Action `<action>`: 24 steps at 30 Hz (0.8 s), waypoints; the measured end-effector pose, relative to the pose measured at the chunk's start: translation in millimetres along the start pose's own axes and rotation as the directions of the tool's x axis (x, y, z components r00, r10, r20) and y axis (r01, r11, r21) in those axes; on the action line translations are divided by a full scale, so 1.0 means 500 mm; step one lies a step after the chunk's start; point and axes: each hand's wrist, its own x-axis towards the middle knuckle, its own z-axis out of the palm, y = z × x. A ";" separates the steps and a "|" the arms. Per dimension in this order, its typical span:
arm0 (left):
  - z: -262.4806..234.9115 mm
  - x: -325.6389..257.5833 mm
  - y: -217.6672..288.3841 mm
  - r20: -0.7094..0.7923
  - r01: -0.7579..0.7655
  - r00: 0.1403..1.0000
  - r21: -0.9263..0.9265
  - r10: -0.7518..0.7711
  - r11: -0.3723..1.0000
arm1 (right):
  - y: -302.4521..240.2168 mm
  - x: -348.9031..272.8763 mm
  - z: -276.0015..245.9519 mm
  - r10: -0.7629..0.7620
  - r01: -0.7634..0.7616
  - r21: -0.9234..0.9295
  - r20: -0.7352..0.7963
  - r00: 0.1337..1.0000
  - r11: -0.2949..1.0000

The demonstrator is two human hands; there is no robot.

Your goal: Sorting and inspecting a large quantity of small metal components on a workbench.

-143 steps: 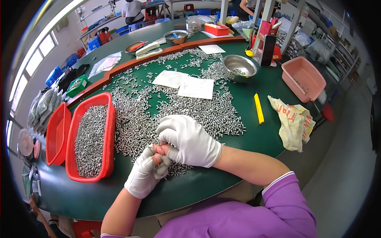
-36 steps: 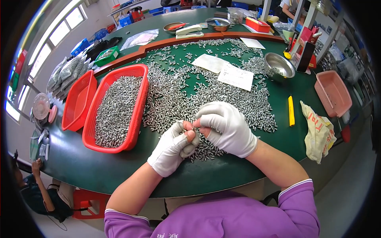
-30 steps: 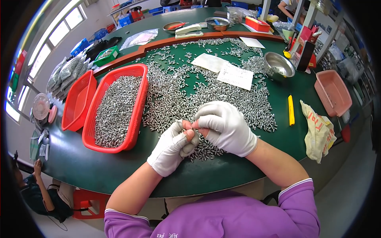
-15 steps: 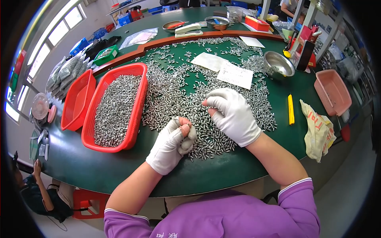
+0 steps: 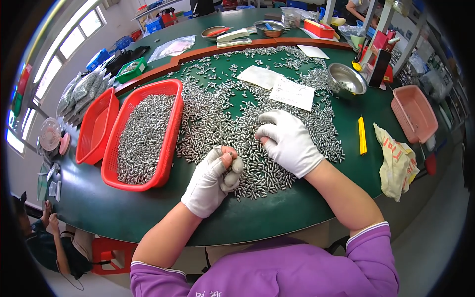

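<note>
Small silver metal pieces [image 5: 210, 126], tapered at the ends, lie spread in a thick layer over the green table [image 5: 143, 213]. My left hand [image 5: 205, 185], in a white glove with bare thumb and fingertip showing, is closed just above the layer's near edge. Its thumb and forefinger pinch together, and what lies between them is too small to make out. My right hand [image 5: 291, 143], gloved the same way, reaches down onto the pieces with curled fingers. Its thumb and forefinger tips come together there, their contents hidden. A red plastic basket [image 5: 110, 166] full of such pieces stands to the left.
Another red basket [image 5: 94, 128] leans beside the full one. Paper slips [image 5: 293, 94] lie on the pieces. Rightward are a steel bowl [image 5: 347, 79], a yellow cutter knife [image 5: 362, 136], a cloth bag [image 5: 397, 166] and a pink basket [image 5: 414, 111]. A person [image 5: 52, 245] sits at lower left.
My right hand has lowered slightly onto the pieces, its thumb and forefinger closing. My left hand has barely shifted and keeps its pinch. The person at lower left has raised a second hand.
</note>
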 end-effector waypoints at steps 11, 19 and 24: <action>0.003 0.004 0.003 -0.032 -0.004 0.999 -0.071 0.002 0.997 | 0.062 -0.003 0.017 0.081 -0.093 -0.215 -0.065 0.995 0.972; -0.014 0.008 0.008 -0.042 -0.040 0.999 -0.125 0.035 0.991 | 0.026 0.007 -0.010 0.193 -0.193 0.107 0.014 0.981 0.975; -0.031 0.017 0.008 -0.048 -0.074 0.997 -0.185 0.066 0.980 | 0.055 0.010 -0.013 0.418 -0.408 -0.151 0.038 0.908 0.900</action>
